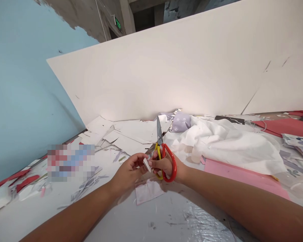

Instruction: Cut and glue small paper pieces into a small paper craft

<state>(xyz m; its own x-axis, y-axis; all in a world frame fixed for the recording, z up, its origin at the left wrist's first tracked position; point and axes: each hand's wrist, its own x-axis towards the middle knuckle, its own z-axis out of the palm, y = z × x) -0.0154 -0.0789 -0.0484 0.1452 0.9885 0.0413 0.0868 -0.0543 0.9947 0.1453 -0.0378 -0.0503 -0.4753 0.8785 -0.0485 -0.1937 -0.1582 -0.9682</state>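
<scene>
Both forearms cross bare table nearest me. From the left, my left hand pinches a small white paper piece; my right hand grips red-and-yellow scissors, blades up. White cloth crowds the right edge.

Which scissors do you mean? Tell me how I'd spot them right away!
Find the big white board leaning at the back of the messy table, then look down to the two hands meeting in front of it. The scissors are in the right hand, blades pointing up. They alone have one red and one yellow handle loop among all the white paper scraps.
</scene>
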